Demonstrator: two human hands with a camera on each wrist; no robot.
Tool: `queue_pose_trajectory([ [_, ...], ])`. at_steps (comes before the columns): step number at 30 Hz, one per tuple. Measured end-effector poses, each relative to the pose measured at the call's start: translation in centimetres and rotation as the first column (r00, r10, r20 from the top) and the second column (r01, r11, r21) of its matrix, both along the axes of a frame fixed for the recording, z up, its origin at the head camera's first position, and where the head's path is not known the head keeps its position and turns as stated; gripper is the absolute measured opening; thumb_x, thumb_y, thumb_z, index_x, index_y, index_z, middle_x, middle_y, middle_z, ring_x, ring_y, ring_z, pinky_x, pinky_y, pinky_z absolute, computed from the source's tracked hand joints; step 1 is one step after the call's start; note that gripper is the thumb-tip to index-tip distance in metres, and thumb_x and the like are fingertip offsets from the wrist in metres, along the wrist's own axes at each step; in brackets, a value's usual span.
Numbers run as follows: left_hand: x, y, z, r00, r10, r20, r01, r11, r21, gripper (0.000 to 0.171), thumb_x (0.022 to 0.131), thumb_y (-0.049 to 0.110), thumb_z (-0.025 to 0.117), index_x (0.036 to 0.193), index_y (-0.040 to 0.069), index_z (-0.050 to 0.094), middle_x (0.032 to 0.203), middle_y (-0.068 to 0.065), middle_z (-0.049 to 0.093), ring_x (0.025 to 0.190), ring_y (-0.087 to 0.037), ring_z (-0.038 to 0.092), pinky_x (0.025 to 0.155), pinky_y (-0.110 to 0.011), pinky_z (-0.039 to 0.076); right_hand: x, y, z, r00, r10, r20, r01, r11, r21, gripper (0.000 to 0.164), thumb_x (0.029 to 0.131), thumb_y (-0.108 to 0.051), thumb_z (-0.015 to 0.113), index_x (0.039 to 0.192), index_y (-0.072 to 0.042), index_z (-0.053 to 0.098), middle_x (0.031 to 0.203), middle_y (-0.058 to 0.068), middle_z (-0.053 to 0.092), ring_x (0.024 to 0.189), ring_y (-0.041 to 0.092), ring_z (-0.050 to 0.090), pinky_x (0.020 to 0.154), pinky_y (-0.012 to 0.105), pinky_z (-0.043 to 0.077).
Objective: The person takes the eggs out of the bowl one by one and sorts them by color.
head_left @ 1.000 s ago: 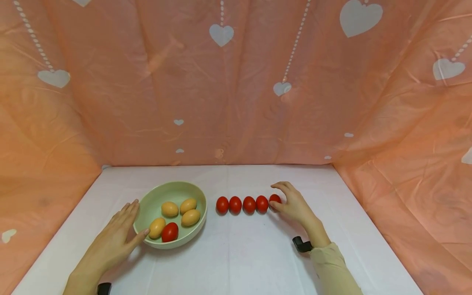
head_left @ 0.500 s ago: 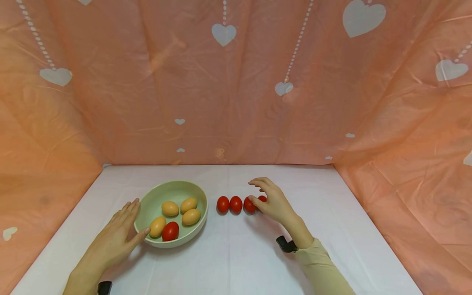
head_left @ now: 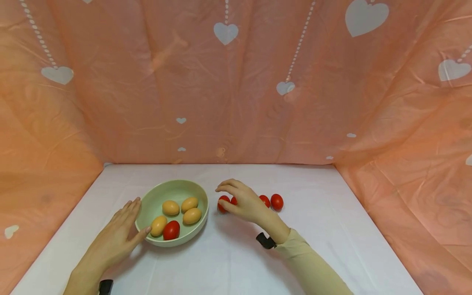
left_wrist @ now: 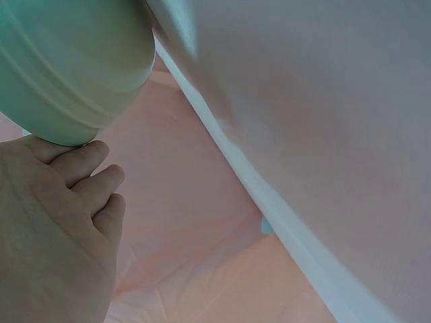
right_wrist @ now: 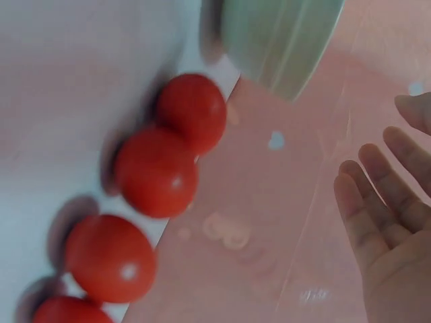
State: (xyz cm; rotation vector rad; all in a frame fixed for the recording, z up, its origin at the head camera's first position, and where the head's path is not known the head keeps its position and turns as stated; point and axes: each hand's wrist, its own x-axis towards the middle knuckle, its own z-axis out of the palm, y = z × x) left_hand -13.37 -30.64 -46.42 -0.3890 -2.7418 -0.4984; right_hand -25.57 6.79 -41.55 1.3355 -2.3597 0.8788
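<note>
In the head view my left hand point(head_left: 114, 239) rests with straight fingers against the left side of a pale green bowl point(head_left: 193, 237); the left wrist view shows its fingertips under the bowl's outer wall point(left_wrist: 87, 74). Inside the bowl lie one red tomato point(head_left: 171, 230) and several yellow egg-shaped fruits point(head_left: 171, 208). My right hand point(head_left: 243, 203) hovers over the left part of a row of red tomatoes point(head_left: 277, 202), covering some of them in the head view. In the right wrist view the right hand point(right_wrist: 394, 208) holds nothing, its fingers loosely spread, apart from the tomatoes point(right_wrist: 157, 172).
A white cloth covers the table point(head_left: 184, 270). Behind and on both sides hang orange sheets point(head_left: 254, 135) printed with white hearts. The bowl stands to the left of the tomato row. Each wrist carries a small black device point(head_left: 265, 241).
My right hand has swept left above the row, from the rightmost tomato to the left end, uncovering the right-hand tomatoes. The left hand, bowl and tomatoes stay in place.
</note>
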Motion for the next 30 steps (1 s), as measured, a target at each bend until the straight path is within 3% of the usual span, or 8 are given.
queue_pose_trajectory([
  [8, -0.1, -0.1, -0.1, 1.0, -0.002, -0.001, 0.002, 1.0, -0.001, 0.087, 0.099, 0.041, 0.069, 0.158, -0.011, 0.031, 0.161, -0.031, 0.035, 0.153, -0.045, 0.027, 0.124, -0.018, -0.009, 0.3, -3.3, 0.5, 0.995, 0.097, -0.032, -0.093, 0.988, 0.123, 0.028, 0.096, -0.015, 0.075, 0.123, -0.006, 0.072, 0.125, 0.007, 0.067, 0.12, 0.022, 0.063, 0.106, 0.032, 0.052],
  [17, -0.1, 0.0, 0.0, 1.0, 0.002, -0.01, -0.002, 1.0, -0.001, 0.087, 0.099, 0.042, 0.069, 0.157, -0.011, 0.032, 0.161, -0.031, 0.035, 0.152, -0.046, 0.029, 0.124, -0.018, -0.008, 0.4, -6.7, 0.4, 0.983, 0.182, 0.036, -0.185, 0.947, 0.263, 0.028, 0.1, -0.019, 0.07, 0.127, -0.008, 0.071, 0.127, 0.004, 0.067, 0.119, 0.018, 0.064, 0.105, 0.023, 0.049],
  [26, -0.1, 0.0, 0.1, 1.0, 0.003, -0.003, -0.003, 1.0, 0.006, 0.087, 0.099, 0.042, 0.068, 0.157, -0.011, 0.031, 0.161, -0.031, 0.035, 0.15, -0.048, 0.031, 0.123, -0.018, -0.009, 0.1, -9.4, 0.4, 0.953, 0.263, 0.151, -0.297, 0.908, 0.295, 0.027, 0.1, -0.012, 0.07, 0.126, -0.004, 0.072, 0.115, 0.007, 0.072, 0.092, 0.01, 0.066, 0.081, 0.007, 0.048],
  [30, 0.0, 0.0, 0.1, 1.0, 0.003, -0.002, -0.003, 1.0, 0.008, 0.087, 0.099, 0.042, 0.068, 0.157, -0.011, 0.032, 0.162, -0.031, 0.035, 0.15, -0.048, 0.031, 0.123, -0.018, -0.009, 0.1, -10.4, 0.5, 0.941, 0.283, 0.186, -0.331, 0.887, 0.323, 0.023, 0.1, -0.013, 0.07, 0.122, -0.006, 0.074, 0.11, 0.005, 0.075, 0.085, 0.007, 0.066, 0.076, 0.005, 0.047],
])
